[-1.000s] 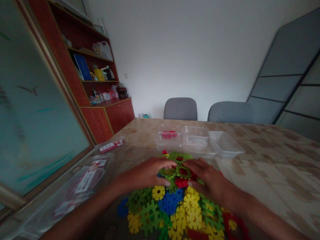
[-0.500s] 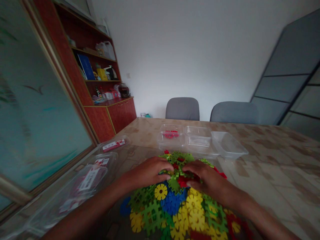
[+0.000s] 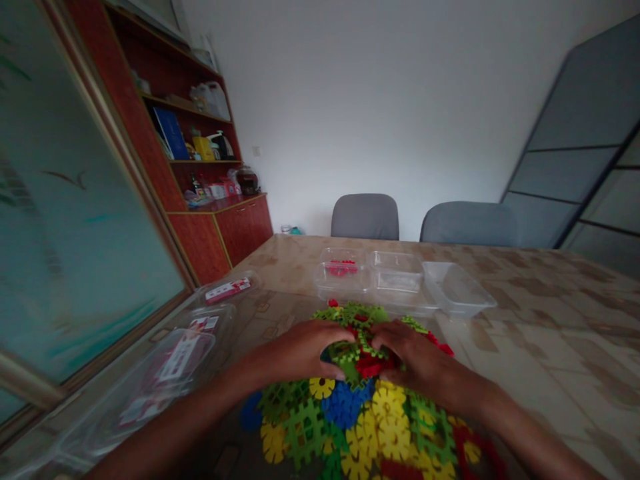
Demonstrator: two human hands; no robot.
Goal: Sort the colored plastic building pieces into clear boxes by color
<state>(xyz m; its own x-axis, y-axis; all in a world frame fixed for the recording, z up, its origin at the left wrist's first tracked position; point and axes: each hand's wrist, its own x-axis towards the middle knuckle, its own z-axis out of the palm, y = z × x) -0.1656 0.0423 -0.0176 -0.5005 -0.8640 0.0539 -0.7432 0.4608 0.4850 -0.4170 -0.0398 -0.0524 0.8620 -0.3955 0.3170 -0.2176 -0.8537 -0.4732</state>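
Observation:
A heap of plastic interlocking pieces lies before me on the table. My left hand curves around green interlocking pieces at the heap's upper middle, thumb below and fingers above. Opposite it, my right hand is closed around red interlocking pieces, its fingertips close to the left ones. Some of what lies between the hands is hidden by the fingers. Nearer to me are yellow flower-shaped discs, blue discs and green lattice-like squares.
Beyond the heap stand clear plastic containers, one with red pieces and an angled one at the right. Clear lids with labels lie at the left. Two grey chairs stand behind the table.
My left hand has shifted slightly right and its thumb has dropped lower, around the green pieces. The right hand has moved a little, with red pieces still at its fingers.

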